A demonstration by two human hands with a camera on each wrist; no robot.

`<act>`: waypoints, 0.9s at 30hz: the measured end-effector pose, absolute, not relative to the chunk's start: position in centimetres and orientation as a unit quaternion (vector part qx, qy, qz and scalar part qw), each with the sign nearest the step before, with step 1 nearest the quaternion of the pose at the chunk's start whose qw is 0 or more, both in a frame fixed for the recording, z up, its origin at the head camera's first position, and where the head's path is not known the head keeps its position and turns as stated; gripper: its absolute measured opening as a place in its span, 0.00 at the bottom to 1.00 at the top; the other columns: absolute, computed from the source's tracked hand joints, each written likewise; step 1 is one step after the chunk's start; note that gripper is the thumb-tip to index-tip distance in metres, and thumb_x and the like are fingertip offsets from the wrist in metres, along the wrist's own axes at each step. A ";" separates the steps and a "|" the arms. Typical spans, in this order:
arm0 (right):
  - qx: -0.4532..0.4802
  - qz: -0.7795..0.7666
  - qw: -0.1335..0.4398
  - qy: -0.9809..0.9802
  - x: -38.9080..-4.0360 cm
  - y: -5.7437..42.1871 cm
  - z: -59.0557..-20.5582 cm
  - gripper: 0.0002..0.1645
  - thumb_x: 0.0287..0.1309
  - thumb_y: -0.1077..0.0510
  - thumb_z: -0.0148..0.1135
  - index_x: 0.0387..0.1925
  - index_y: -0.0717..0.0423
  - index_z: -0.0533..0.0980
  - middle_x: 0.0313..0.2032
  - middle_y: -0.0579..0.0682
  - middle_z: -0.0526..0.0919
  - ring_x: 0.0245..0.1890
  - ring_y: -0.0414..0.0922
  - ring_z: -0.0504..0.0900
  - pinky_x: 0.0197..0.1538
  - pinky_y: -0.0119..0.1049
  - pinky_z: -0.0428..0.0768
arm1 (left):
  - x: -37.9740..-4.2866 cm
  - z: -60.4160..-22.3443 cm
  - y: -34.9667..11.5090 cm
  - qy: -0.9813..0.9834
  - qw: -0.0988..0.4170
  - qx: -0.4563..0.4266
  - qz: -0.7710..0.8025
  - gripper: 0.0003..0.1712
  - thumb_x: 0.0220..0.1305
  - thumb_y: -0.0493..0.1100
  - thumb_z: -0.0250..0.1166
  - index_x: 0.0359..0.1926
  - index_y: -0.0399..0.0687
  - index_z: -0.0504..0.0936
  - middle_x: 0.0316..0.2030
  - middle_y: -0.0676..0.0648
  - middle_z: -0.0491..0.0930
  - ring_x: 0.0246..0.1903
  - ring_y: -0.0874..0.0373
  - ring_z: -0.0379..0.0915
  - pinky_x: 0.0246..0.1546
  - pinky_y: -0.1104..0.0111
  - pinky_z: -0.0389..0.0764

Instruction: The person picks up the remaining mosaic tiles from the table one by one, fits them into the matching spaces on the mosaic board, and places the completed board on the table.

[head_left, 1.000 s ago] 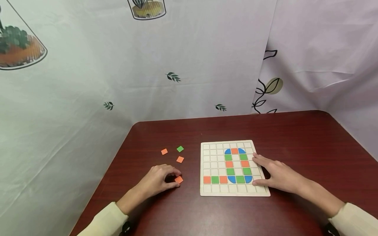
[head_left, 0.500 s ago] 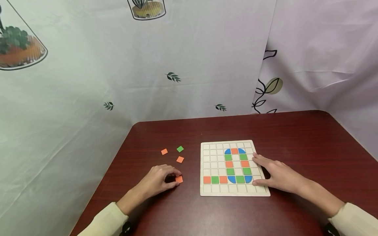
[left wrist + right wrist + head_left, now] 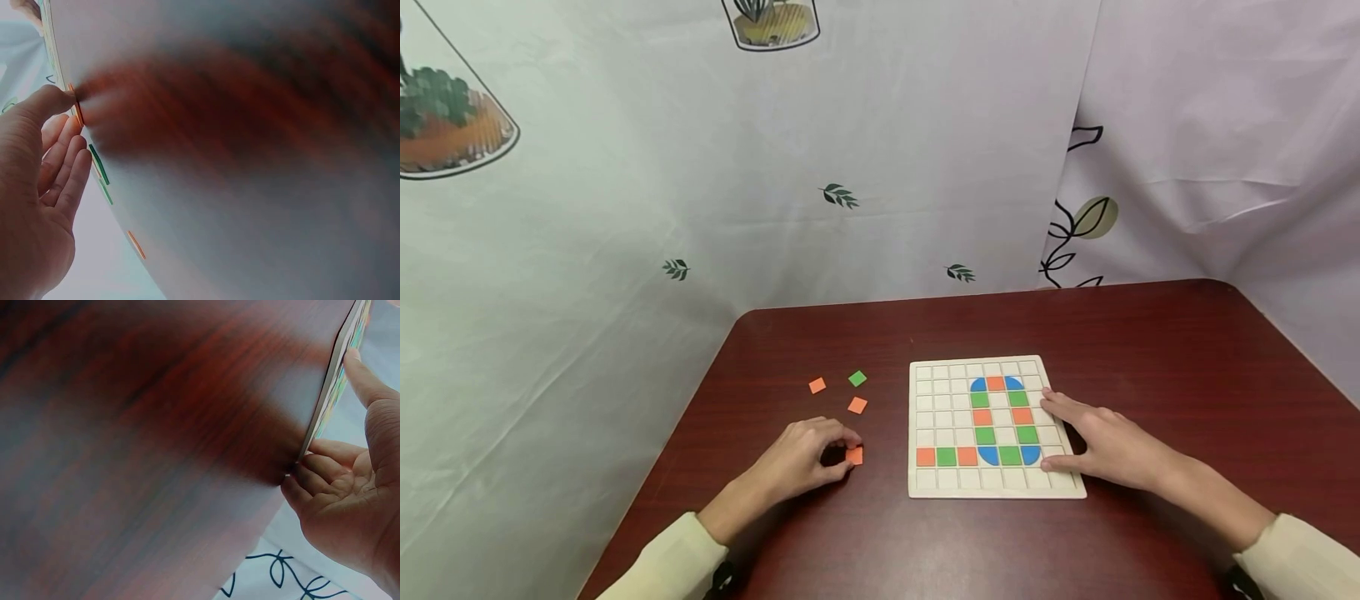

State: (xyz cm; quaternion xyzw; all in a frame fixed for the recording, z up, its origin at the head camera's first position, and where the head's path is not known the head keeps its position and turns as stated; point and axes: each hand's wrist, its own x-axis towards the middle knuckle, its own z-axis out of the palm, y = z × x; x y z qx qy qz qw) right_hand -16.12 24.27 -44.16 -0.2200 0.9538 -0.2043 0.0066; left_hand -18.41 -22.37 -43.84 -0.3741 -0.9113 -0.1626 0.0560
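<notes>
Between thumb and forefinger, my left hand (image 3: 801, 458) pinches an orange square tile (image 3: 855, 456) at the table surface, left of the board. The left wrist view shows that orange tile (image 3: 76, 103) edge-on at the fingertips. A pale grid board (image 3: 940, 490) lies flat, with orange, green and blue pieces forming a closed loop and a short row reaching its left side. My right hand (image 3: 1108, 446) rests on the board's right edge, thumb and fingers spread. From the right wrist, the thumb touches the board's top and the other fingers of that hand (image 3: 350, 487) lie by its edge.
Loose on the table (image 3: 985, 550) beyond my left hand are an orange tile (image 3: 817, 385), a green tile (image 3: 857, 378) and another orange tile (image 3: 857, 405). A patterned cloth (image 3: 887, 167) hangs behind the table's far edge.
The orange tile at my left fingertips has turned slightly and shifted a little toward the hand. My right hand and the board stay where they were.
</notes>
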 end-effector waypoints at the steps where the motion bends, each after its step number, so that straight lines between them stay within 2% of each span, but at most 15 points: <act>1: -0.220 -0.205 0.007 0.954 -16.1 24.3 -44.1 0.62 0.52 0.27 0.77 0.74 0.64 0.71 0.73 0.68 0.70 0.67 0.66 0.77 0.59 0.64 0.78 | -18.4 -43.8 -22.4 -0.911 0.056 -0.374 -0.163 0.14 0.59 0.40 0.78 0.47 0.53 0.89 0.41 0.59 0.86 0.41 0.67 0.80 0.45 0.65 0.84; 18: -0.220 -0.204 0.009 0.954 -16.1 24.2 -44.1 0.61 0.52 0.27 0.77 0.74 0.64 0.71 0.72 0.69 0.71 0.66 0.66 0.77 0.59 0.63 0.79 | -19.0 -43.3 -22.3 -0.905 0.058 -0.386 -0.167 0.15 0.59 0.40 0.78 0.47 0.53 0.89 0.42 0.59 0.87 0.40 0.65 0.81 0.43 0.66 0.84; 27: -0.222 -0.205 0.008 0.953 -16.2 24.2 -44.1 0.61 0.52 0.28 0.77 0.73 0.65 0.71 0.72 0.69 0.71 0.67 0.66 0.77 0.59 0.63 0.79 | -19.4 -42.7 -22.2 -0.898 0.068 -0.396 -0.178 0.15 0.59 0.39 0.78 0.47 0.52 0.88 0.43 0.57 0.88 0.41 0.62 0.84 0.46 0.62 0.85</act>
